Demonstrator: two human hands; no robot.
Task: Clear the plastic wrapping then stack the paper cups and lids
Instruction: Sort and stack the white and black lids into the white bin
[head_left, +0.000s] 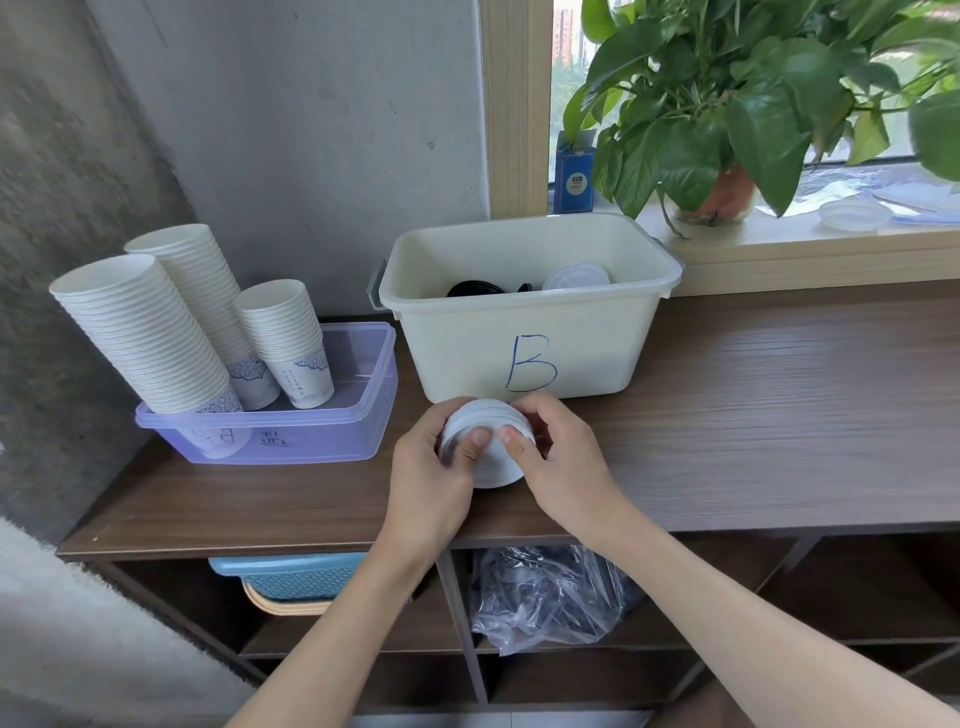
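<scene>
A short stack of white lids (488, 457) is held above the front of the wooden counter. My left hand (428, 467) grips its left side, thumb on top. My right hand (558, 457) grips its right side, thumb pressed on the top lid. Behind them stands a cream bin marked "B" (524, 343) with black lids (474, 289) and clear lids (575, 276) inside. At the left, three tall stacks of white paper cups (156, 338) lean in a purple translucent tub (322, 431). Crumpled clear plastic wrapping (545, 597) lies on the shelf under the counter.
A potted green plant (727, 119), a blue carton (574, 176) and a clear plastic dish (854, 214) sit on the window sill at the back right. A blue basket (296, 574) is on the lower left shelf. Bare counter (779, 405) stretches to the right.
</scene>
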